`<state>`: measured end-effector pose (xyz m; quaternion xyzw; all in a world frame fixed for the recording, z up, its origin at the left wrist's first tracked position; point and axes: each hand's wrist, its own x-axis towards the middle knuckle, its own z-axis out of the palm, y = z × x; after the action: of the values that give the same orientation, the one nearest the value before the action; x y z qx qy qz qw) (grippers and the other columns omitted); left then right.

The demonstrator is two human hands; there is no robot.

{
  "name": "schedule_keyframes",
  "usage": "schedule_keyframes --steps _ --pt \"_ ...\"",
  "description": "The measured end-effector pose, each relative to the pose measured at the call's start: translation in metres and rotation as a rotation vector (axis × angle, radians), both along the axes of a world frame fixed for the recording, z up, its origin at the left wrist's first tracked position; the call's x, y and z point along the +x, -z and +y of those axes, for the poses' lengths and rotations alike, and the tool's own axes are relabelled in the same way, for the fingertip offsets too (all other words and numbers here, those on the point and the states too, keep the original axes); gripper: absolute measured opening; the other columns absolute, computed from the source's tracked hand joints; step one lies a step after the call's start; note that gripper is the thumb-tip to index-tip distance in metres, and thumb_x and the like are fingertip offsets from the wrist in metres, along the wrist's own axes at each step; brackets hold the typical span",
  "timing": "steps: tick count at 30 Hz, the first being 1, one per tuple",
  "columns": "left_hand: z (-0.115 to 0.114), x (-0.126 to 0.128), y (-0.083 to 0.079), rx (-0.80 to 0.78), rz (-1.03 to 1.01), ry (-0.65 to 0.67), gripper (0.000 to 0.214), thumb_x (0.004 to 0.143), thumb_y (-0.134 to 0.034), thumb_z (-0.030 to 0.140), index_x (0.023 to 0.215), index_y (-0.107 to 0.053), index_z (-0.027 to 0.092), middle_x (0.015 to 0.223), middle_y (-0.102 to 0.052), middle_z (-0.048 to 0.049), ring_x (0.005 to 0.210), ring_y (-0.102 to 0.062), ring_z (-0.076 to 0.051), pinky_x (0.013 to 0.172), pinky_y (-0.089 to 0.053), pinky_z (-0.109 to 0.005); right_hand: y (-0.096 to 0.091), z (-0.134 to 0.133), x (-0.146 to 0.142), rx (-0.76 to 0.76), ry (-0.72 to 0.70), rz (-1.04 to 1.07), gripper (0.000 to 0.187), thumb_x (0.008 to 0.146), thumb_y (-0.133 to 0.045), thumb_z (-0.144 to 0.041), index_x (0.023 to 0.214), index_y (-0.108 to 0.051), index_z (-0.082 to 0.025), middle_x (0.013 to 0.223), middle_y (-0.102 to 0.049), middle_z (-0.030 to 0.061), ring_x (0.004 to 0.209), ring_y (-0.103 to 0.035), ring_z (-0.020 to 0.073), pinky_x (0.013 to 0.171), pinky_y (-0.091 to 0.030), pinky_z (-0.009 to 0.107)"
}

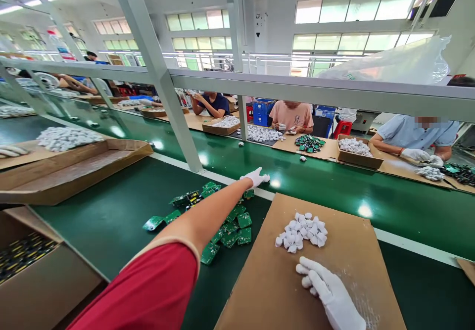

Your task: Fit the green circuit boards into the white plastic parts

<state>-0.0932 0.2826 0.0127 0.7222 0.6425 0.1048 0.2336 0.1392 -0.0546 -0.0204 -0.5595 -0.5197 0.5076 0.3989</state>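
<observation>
My left hand [254,177], in a white glove, is stretched out over the far edge strip to the green belt. A small white piece [266,178] shows at its fingertips, apparently held there; the grip is small and partly hidden. Beneath my left forearm lies a loose pile of green circuit boards [230,226]. My right hand [330,290], also gloved in white, rests low over a cardboard sheet [260,280]. Its fingers are loosely bent and apart, with nothing visible in them. Just beyond them sits a heap of small white pieces [302,231].
A shallow cardboard tray [74,171] stands at left, above a box [48,290] of dark parts. A grey metal frame [159,72] crosses ahead. More white pieces [303,159] lie on the green belt [334,186]. Co-workers [293,117] sit across it beside heaps and boxes.
</observation>
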Motion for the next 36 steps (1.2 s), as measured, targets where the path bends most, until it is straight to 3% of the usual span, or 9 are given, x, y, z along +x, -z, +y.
schedule_keyframes --steps 3,7,16,21,25,27,28,32,36 --pt "0.001 -0.027 -0.009 -0.1 0.145 0.111 0.058 0.083 -0.047 0.052 0.128 -0.043 0.016 0.131 -0.047 -0.0126 0.117 -0.046 -0.025 0.099 -0.031 -0.048 -0.001 0.0 0.0 0.015 -0.012 -0.06 0.054 0.081 -0.043 -0.059 0.114 -0.061 -0.02 0.1 -0.068 0.0106 0.084 -0.061 0.0217 0.08 -0.047 0.037" --pt "-0.025 -0.05 -0.008 -0.157 0.278 0.273 0.058 0.077 -0.054 0.052 0.124 -0.05 0.018 0.128 -0.051 -0.0112 0.116 -0.048 -0.025 0.099 -0.032 -0.045 -0.005 0.001 -0.003 0.013 -0.007 -0.114 0.051 0.081 -0.046 -0.055 0.115 -0.062 -0.021 0.104 -0.068 0.0101 0.087 -0.062 0.0221 0.084 -0.048 0.038" --pt "-0.076 -0.028 0.005 -0.007 0.347 0.382 0.075 0.05 -0.074 0.039 0.121 -0.057 0.025 0.126 -0.053 -0.0124 0.111 -0.05 -0.035 0.091 -0.039 -0.039 -0.005 0.003 -0.001 0.019 -0.027 -0.209 0.042 0.082 -0.05 -0.045 0.116 -0.06 -0.022 0.108 -0.068 0.0072 0.093 -0.062 0.0215 0.091 -0.045 0.038" --pt "-0.091 -0.029 -0.006 0.075 0.22 0.375 0.063 0.059 -0.068 0.048 0.116 -0.061 0.024 0.116 -0.06 -0.0096 0.106 -0.054 -0.03 0.09 -0.04 -0.036 -0.012 0.0 0.0 0.004 -0.032 -0.173 0.045 0.081 -0.049 -0.046 0.116 -0.059 -0.02 0.108 -0.067 0.0096 0.086 -0.063 0.0207 0.079 -0.049 0.037" --pt "-0.124 -0.027 -0.02 0.192 0.049 0.398 0.056 0.064 -0.066 0.048 0.114 -0.061 0.023 0.132 -0.048 -0.0071 0.122 -0.04 -0.029 0.102 -0.029 -0.036 -0.014 0.001 -0.001 0.021 -0.03 -0.187 0.044 0.081 -0.048 -0.045 0.115 -0.06 -0.019 0.102 -0.069 0.0091 0.081 -0.063 0.0191 0.077 -0.049 0.036" --pt "-0.15 -0.017 -0.024 0.203 -0.171 0.413 0.054 0.066 -0.066 0.046 0.115 -0.06 0.023 0.134 -0.046 -0.0059 0.125 -0.037 -0.026 0.104 -0.026 -0.035 -0.014 0.002 -0.003 0.026 -0.026 -0.212 0.044 0.082 -0.047 -0.044 0.115 -0.059 -0.018 0.102 -0.069 0.0088 0.08 -0.062 0.0185 0.079 -0.049 0.036" --pt "-0.165 -0.009 -0.025 0.15 -0.43 0.421 0.053 0.066 -0.067 0.044 0.114 -0.06 0.021 0.131 -0.049 -0.0077 0.122 -0.041 -0.025 0.103 -0.029 -0.035 -0.015 0.002 -0.004 0.027 -0.026 -0.229 0.044 0.082 -0.046 -0.043 0.116 -0.059 -0.018 0.102 -0.069 0.0087 0.08 -0.062 0.0183 0.08 -0.049 0.036" --pt "-0.219 0.032 -0.017 -0.528 -1.512 0.307 0.044 0.073 -0.061 0.049 0.105 -0.062 0.019 0.106 -0.062 -0.0085 0.095 -0.058 -0.02 0.08 -0.044 -0.031 -0.023 -0.003 -0.01 0.034 -0.057 -0.37 0.041 0.082 -0.045 -0.035 0.117 -0.059 -0.018 0.105 -0.068 0.0068 0.085 -0.063 0.0183 0.081 -0.048 0.033" --pt "-0.24 0.056 0.005 -1.073 -1.968 0.163 0.041 0.074 -0.059 0.052 0.097 -0.062 0.018 0.088 -0.063 -0.0047 0.076 -0.06 -0.014 0.063 -0.044 -0.022 -0.034 -0.001 -0.018 0.097 -0.097 -0.656 0.038 0.081 -0.046 -0.028 0.116 -0.06 -0.021 0.094 -0.07 0.0036 0.083 -0.063 0.0191 0.076 -0.05 0.032"
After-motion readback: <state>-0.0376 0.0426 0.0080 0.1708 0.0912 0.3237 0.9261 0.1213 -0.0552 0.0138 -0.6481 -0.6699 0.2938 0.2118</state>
